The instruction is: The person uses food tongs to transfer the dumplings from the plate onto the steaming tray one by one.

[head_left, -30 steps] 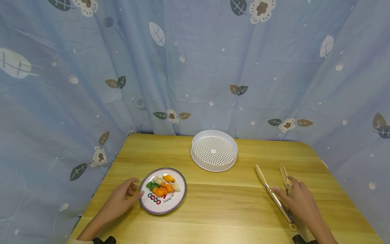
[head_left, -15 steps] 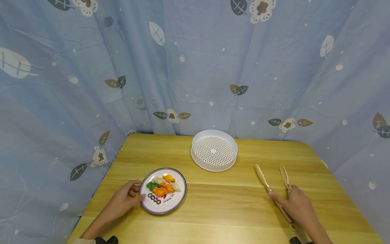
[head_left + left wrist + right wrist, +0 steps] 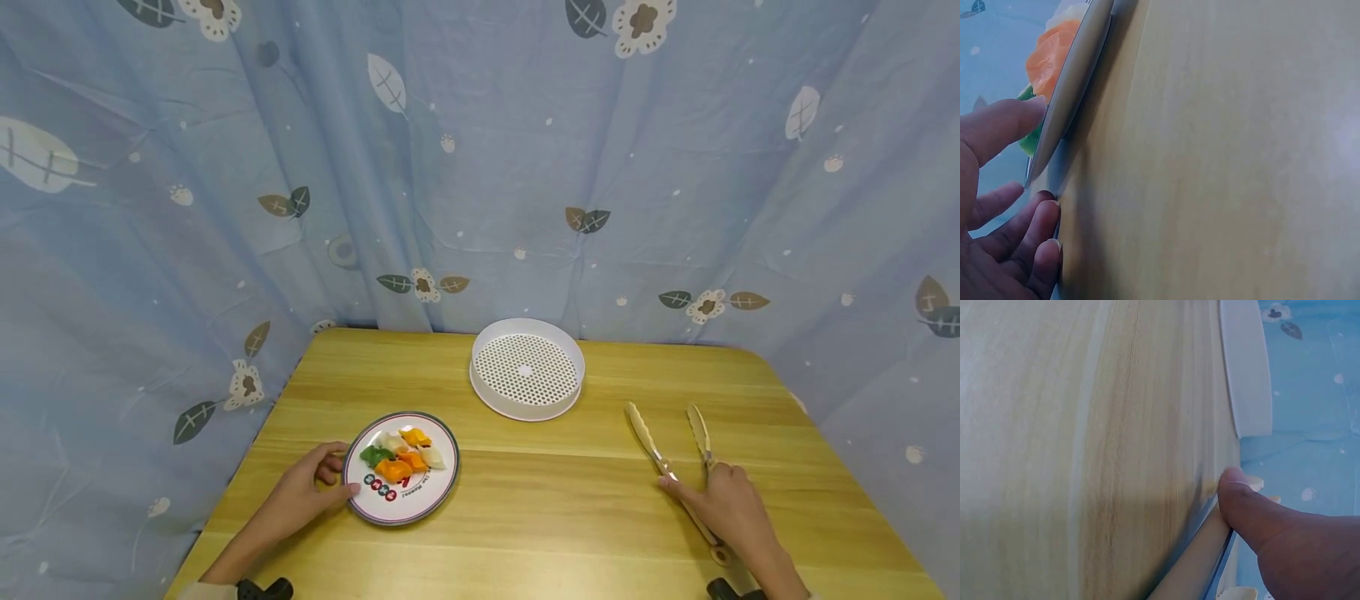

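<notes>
Holding tongs [image 3: 646, 434] in right hand [image 3: 729, 508], with thumb on 1 side, fingers at the other, far ends spread wide. With left hand [image 3: 303, 490], pinching the left rim of a plate [image 3: 433, 493] bearing 6 dumplings [image 3: 393, 472], on the wooden table [image 3: 540, 500]. Farther back, between plate and tongs, a white sieve [image 3: 525, 410]; behind all, a blue curtain [image 3: 487, 158].

The right hand [image 3: 726, 510] partly hides the tongs [image 3: 649, 438].

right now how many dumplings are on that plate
6 visible: green dumpling leftmost, yellow dumpling farthest back, one white dumpling between them, another white dumpling rightmost, two orange dumplings frontmost. Some may be hidden.
</notes>
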A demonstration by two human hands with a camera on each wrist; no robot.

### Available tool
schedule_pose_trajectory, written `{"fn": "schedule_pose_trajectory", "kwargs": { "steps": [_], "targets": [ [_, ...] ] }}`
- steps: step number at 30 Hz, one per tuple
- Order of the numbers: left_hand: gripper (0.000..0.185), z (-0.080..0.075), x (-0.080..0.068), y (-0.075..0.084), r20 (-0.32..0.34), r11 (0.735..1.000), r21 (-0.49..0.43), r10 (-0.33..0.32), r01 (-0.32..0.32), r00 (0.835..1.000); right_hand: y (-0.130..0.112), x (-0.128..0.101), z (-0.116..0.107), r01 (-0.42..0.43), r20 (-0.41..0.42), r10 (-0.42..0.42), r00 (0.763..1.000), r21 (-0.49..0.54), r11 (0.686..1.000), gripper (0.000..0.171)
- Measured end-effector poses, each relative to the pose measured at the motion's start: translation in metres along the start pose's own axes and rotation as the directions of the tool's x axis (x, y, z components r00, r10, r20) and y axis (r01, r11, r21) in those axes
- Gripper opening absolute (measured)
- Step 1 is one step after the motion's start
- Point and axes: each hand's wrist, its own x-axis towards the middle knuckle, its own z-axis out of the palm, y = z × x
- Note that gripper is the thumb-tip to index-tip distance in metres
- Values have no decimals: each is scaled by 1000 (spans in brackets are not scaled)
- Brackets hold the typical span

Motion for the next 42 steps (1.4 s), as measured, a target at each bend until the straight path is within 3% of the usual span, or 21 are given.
{"fn": "schedule_pose_trajectory", "kwargs": {
  "steps": [11,20,22,27,34,42],
  "targets": [
    [72,1,2,-2,15,999,-27,20,-20,1000,-1,-2,0,-58,23,57,998,53,997,77],
    [77,2,1,-8,41,998,-64,-13,16,999,5,-2,-5,-73,34,71,997,72,995,69],
    [78,2,1,-8,43,997,-68,-18,21,999,5,-1,-8,-76,46,72,996,80,994,76],
    [78,0,1,-9,50,996,-84,-17,22,999,1,1,-14,-92,60,86,995,115,989,114],
    [76,-2,0,-9,60,996,-87,-4,10,998,-5,0,-12,-60,-49,73,996,225,972,68],
    [75,-1,1,-9,61,996,-94,4,2,998,-8,1,-9,47,-157,-23,987,151,987,72]
  ]
}}
